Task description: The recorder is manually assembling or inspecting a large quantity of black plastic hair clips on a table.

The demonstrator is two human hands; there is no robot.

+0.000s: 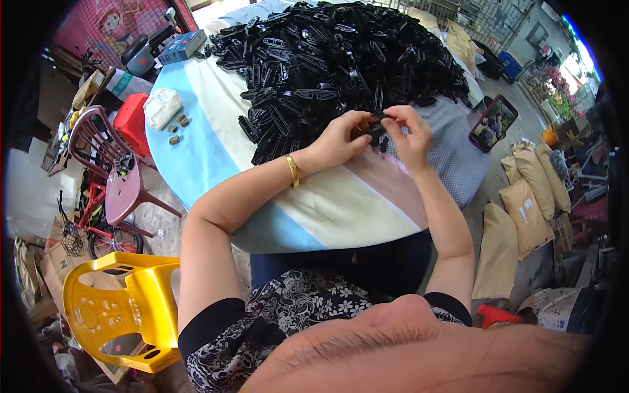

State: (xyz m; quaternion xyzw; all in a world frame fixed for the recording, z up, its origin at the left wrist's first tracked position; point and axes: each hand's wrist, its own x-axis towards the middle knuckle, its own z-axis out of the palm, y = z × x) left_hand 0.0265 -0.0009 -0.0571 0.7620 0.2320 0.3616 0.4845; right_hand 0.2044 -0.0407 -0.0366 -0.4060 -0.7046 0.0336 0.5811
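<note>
Both of my hands meet at the near edge of a large heap of black plastic parts (314, 65). My left hand (341, 139), with a gold bracelet (292, 171) on its wrist, pinches a small black plastic part (377, 129) between thumb and fingers. From the other side my right hand (409, 136) grips the same part, fingers curled and closed. The fingers cover much of it, so its exact shape is hard to make out. Long, slotted pieces lie in the heap just beyond my fingertips.
A striped cloth (314, 226) covers the round table. At its left are a white plastic bag (162, 108), small brown pieces (173, 139) and a blue box (181, 47). A phone (493, 123) stands at the right edge. Chairs (124, 304) flank the left; sacks (524, 209) the right.
</note>
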